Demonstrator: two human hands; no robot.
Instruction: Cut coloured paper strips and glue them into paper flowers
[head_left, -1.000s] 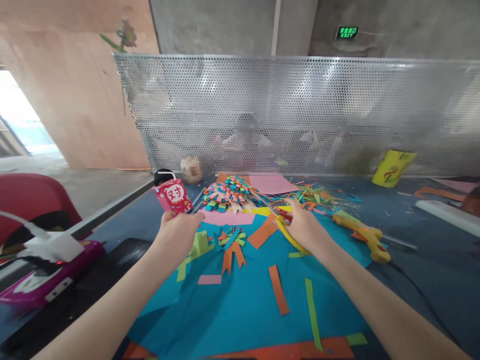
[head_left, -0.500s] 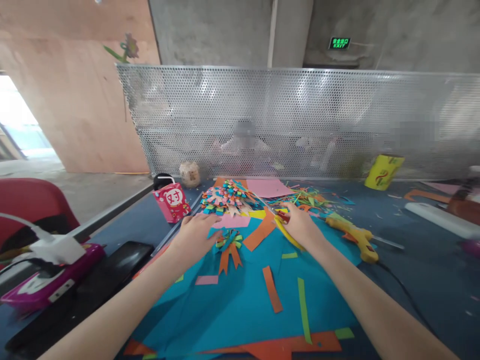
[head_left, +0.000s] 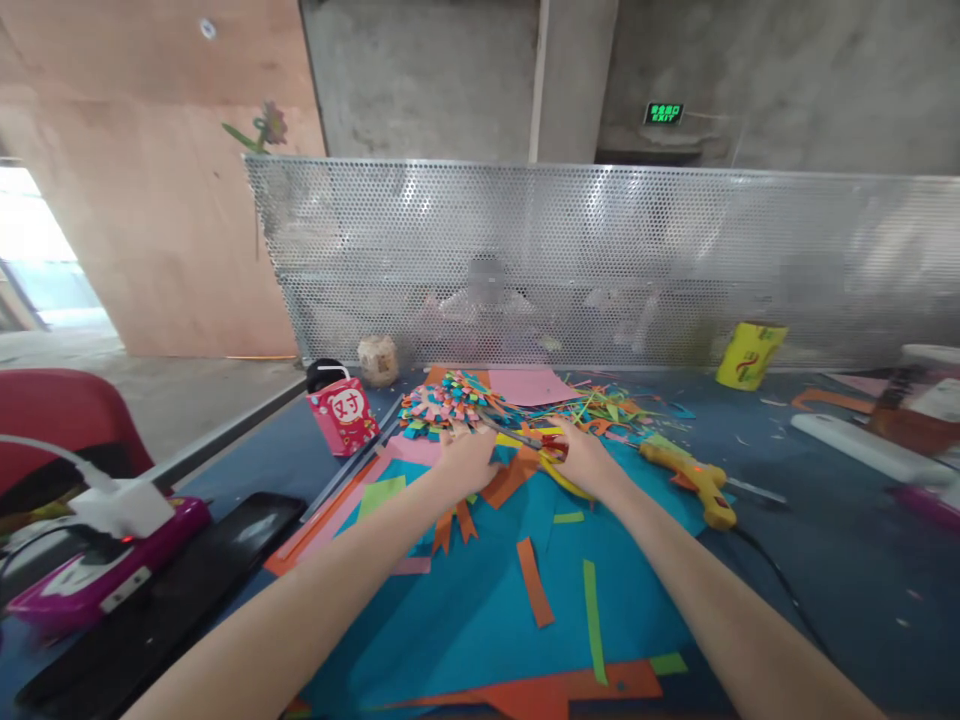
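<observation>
My right hand [head_left: 586, 458] is closed around scissors with yellow handles [head_left: 562, 478]. Their dark blades [head_left: 514, 433] point left toward a heap of colourful fringed paper flowers [head_left: 450, 398]. At the near edge of that heap is my left hand [head_left: 466, 462], its fingers stretched forward and its thumb apart; nothing shows in it. Beneath this hand, a small paper rosette is mostly covered, with its orange ribbon tails [head_left: 454, 522] sticking out. Blue paper [head_left: 480, 610] lies under both arms, carrying an orange strip [head_left: 534, 582] and a green strip [head_left: 593, 620].
A yellow glue gun [head_left: 697, 482] with a cord lies at right, near thin paper scraps [head_left: 611, 405]. At left are a pink drink carton [head_left: 343, 415], a black phone-like slab [head_left: 180, 590] and a purple power strip [head_left: 112, 570]. A perforated metal screen [head_left: 420, 230] stands behind.
My left hand has moved right and forward, from beside the rosette to the flower heap, now covering much of the rosette. The scissors stay in my right hand, blades turned flatter. The view has tilted up slightly.
</observation>
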